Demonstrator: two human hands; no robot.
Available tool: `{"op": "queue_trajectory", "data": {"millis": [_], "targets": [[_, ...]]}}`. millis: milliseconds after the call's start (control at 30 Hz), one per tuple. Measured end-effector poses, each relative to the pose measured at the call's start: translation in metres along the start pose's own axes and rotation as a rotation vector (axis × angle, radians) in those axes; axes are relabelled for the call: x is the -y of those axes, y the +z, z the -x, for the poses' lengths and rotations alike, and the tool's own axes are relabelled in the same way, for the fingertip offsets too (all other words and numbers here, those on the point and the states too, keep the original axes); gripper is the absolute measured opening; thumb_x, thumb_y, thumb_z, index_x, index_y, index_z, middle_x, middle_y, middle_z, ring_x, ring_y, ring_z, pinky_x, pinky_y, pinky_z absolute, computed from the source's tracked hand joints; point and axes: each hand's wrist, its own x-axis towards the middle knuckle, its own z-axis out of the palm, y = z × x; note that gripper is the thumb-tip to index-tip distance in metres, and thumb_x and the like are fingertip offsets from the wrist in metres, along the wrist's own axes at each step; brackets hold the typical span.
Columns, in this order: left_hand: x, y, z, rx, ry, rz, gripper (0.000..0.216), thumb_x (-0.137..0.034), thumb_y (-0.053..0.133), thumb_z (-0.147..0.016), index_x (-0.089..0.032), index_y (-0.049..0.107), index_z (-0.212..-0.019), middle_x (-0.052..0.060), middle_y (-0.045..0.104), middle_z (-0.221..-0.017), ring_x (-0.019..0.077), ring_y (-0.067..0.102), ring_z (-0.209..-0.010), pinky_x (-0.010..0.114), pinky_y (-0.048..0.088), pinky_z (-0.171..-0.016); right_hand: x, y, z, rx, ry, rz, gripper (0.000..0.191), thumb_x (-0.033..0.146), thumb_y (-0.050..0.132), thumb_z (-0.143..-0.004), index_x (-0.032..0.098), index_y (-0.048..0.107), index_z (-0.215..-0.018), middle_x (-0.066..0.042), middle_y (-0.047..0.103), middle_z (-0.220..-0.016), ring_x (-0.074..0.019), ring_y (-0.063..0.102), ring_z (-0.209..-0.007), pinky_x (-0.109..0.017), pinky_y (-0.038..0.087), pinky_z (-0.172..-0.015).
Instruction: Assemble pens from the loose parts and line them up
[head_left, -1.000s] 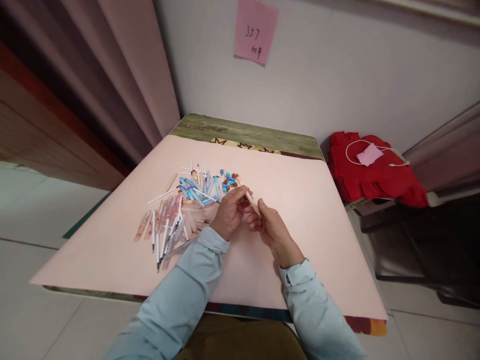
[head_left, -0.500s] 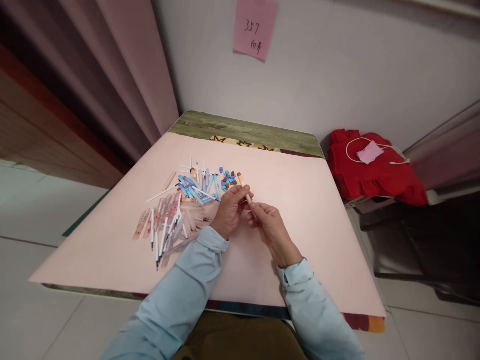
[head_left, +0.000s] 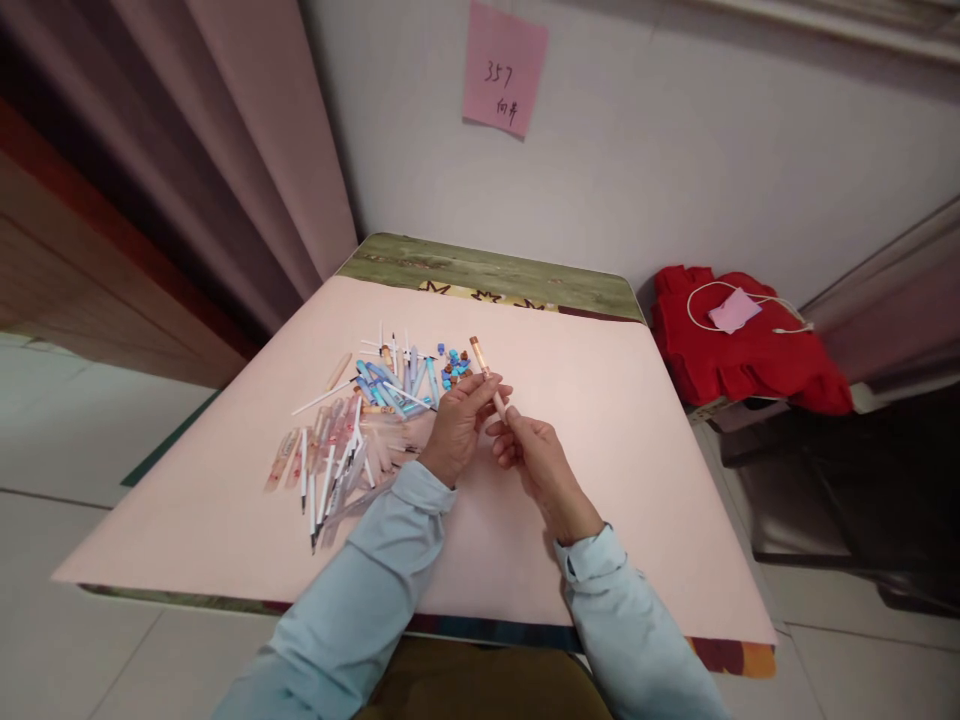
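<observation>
Both my hands meet over the middle of the pink table sheet [head_left: 645,480] and hold one pale pen [head_left: 485,373] with a brown end cap pointing away from me. My left hand [head_left: 457,425] pinches the pen's middle with its fingertips. My right hand [head_left: 529,455] is closed round the pen's near end. Just left of my hands lies a pile of pen parts [head_left: 352,420]: blue and clear barrels, white refills, and small blue and brown caps [head_left: 454,365].
A pink note [head_left: 502,68] hangs on the wall behind the table. Right of the table a red cushion [head_left: 742,350] carries a white cable and a pink slip. Curtains hang at the left, and tiled floor surrounds the table.
The pen has slid forward through my hands, so more of its brown-capped end sticks out beyond my left fingers. My right hand has closed in toward my left.
</observation>
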Motion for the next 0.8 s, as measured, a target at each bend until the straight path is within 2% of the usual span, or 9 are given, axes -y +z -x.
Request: {"op": "queue_trajectory", "data": {"millis": [100, 267, 333, 400, 467, 567, 667, 800], "targets": [[-0.002, -0.001, -0.001, -0.04, 0.03, -0.013, 0.03, -0.034, 0.084, -0.067, -0.014, 0.069, -0.084, 0.002, 0.069, -0.075, 0.0091, 0.062, -0.065, 0.018, 0.046, -0.056, -0.002, 0.003, 0.002, 0.018, -0.114, 0.063, 0.041, 0.057, 0.068, -0.082, 0.016, 0.072, -0.081, -0.001, 0.063, -0.06, -0.0101, 0.054, -0.053, -0.022, 0.041, -0.053], [0.005, 0.004, 0.006, 0.028, -0.028, -0.015, 0.03, -0.039, 0.08, -0.072, -0.016, 0.067, -0.084, 0.001, 0.069, -0.076, 0.0059, 0.052, -0.044, 0.02, 0.036, -0.039, -0.001, 0.009, 0.002, 0.027, -0.193, 0.014, 0.04, 0.055, 0.066, -0.084, 0.017, 0.066, -0.071, 0.001, 0.06, -0.061, -0.0091, 0.051, -0.054, -0.022, 0.04, -0.053], [0.005, 0.005, 0.008, 0.054, -0.028, -0.006, 0.03, -0.042, 0.078, -0.074, -0.017, 0.067, -0.086, 0.001, 0.07, -0.076, 0.0052, 0.048, -0.039, 0.021, 0.035, -0.037, -0.001, 0.01, 0.002, 0.029, -0.195, -0.036, 0.04, 0.055, 0.066, -0.084, 0.017, 0.066, -0.073, 0.001, 0.058, -0.059, -0.0085, 0.05, -0.052, -0.021, 0.039, -0.052], [0.002, 0.004, 0.006, 0.057, -0.011, 0.014, 0.035, -0.048, 0.075, -0.076, -0.016, 0.068, -0.089, 0.003, 0.072, -0.08, 0.0072, 0.054, -0.044, 0.022, 0.042, -0.043, -0.001, 0.011, 0.003, 0.043, -0.156, -0.076, 0.041, 0.056, 0.065, -0.085, 0.017, 0.068, -0.075, 0.002, 0.057, -0.056, -0.008, 0.048, -0.049, -0.021, 0.037, -0.049], [-0.003, 0.001, 0.004, 0.041, 0.01, 0.034, 0.041, -0.051, 0.073, -0.077, -0.015, 0.07, -0.096, 0.006, 0.074, -0.083, 0.0114, 0.064, -0.059, 0.024, 0.05, -0.056, 0.0, 0.012, 0.006, 0.07, -0.093, -0.091, 0.044, 0.058, 0.062, -0.086, 0.016, 0.069, -0.076, 0.001, 0.058, -0.054, -0.0079, 0.048, -0.046, -0.021, 0.036, -0.047], [-0.008, -0.003, 0.001, 0.006, 0.016, 0.022, 0.041, -0.045, 0.077, -0.074, -0.015, 0.071, -0.1, 0.008, 0.075, -0.083, 0.015, 0.068, -0.076, 0.024, 0.052, -0.067, 0.001, 0.014, 0.009, 0.109, -0.017, -0.085, 0.048, 0.06, 0.06, -0.086, 0.014, 0.071, -0.078, -0.001, 0.059, -0.055, -0.0083, 0.049, -0.046, -0.021, 0.037, -0.048], [-0.007, -0.006, 0.001, -0.032, 0.009, -0.028, 0.035, -0.041, 0.08, -0.071, -0.016, 0.07, -0.093, 0.007, 0.074, -0.082, 0.0147, 0.067, -0.074, 0.022, 0.048, -0.06, 0.001, 0.015, 0.008, 0.086, -0.016, -0.109, 0.045, 0.059, 0.064, -0.083, 0.015, 0.071, -0.084, -0.001, 0.062, -0.061, -0.0085, 0.052, -0.051, -0.021, 0.04, -0.05], [0.0, -0.003, 0.0, -0.05, 0.079, -0.1, 0.027, -0.036, 0.08, -0.071, -0.015, 0.067, -0.082, 0.004, 0.073, -0.077, 0.0107, 0.064, -0.068, 0.02, 0.048, -0.065, 0.0, 0.013, 0.003, -0.014, -0.087, -0.129, 0.036, 0.051, 0.077, -0.075, 0.016, 0.071, -0.083, 0.002, 0.059, -0.061, -0.007, 0.049, -0.052, -0.019, 0.037, -0.05]]}}
